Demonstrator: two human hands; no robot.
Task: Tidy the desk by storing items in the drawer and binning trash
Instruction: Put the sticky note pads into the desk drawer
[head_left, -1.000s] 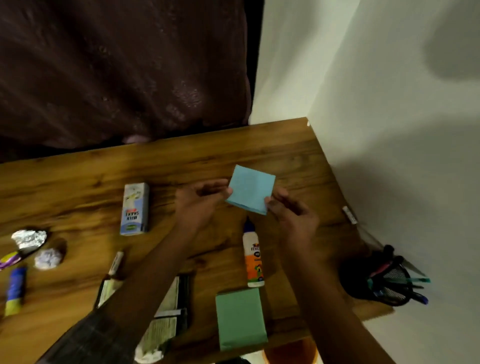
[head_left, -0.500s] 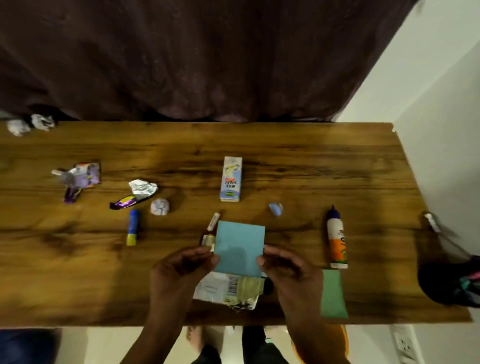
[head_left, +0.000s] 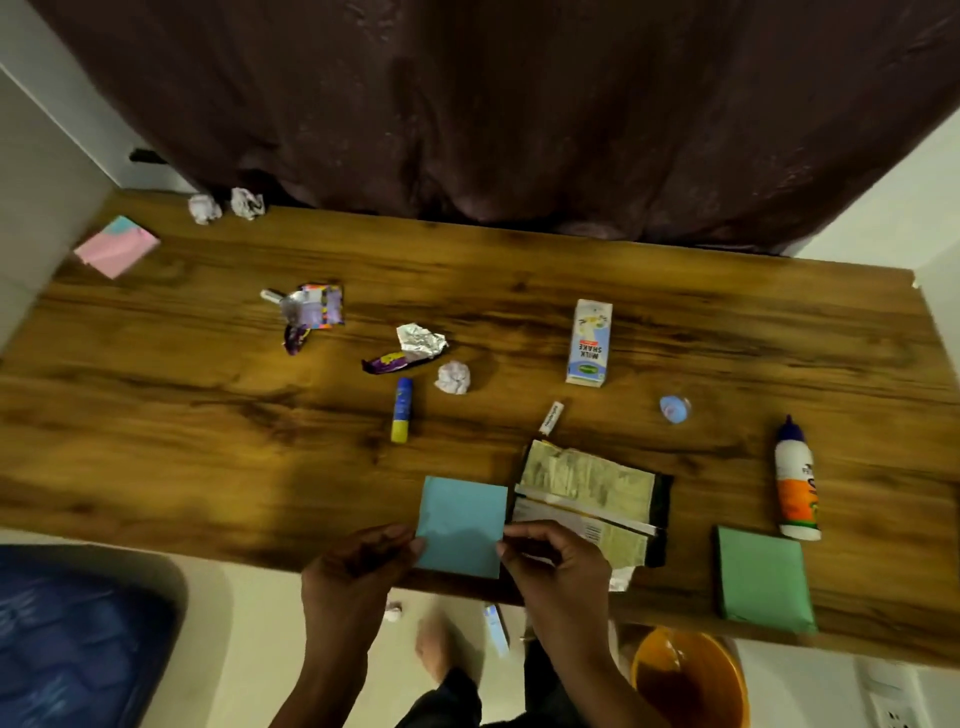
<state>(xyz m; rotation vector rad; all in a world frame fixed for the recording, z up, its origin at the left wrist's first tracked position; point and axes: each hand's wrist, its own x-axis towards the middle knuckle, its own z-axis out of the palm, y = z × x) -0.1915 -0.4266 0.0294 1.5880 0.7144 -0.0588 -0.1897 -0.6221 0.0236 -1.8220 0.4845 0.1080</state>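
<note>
Milk carton (head_left: 589, 343) (label "MILK SHAKE") on desk (head_left: 208, 415)

A home room: wooden desk (head_left: 208, 415) against a dark curtain (head_left: 519, 104), orange bin (head_left: 691, 675) on the tiled floor beneath.

The wooden worktop (head_left: 182, 426) carries a scatter of things. At its far left corner lies a pink pad (head_left: 117, 247), with two paper balls (head_left: 205, 208) near the back edge. Toward the middle lie crumpled wrappers (head_left: 311, 306), a foil wrapper (head_left: 418, 343), a paper ball (head_left: 453, 377), a glue stick (head_left: 402, 409) and a milkshake carton (head_left: 589, 343). Nearer the front lie a flattened packet (head_left: 587, 493), a green pad (head_left: 763, 579) and a glue bottle (head_left: 795, 480).
</note>
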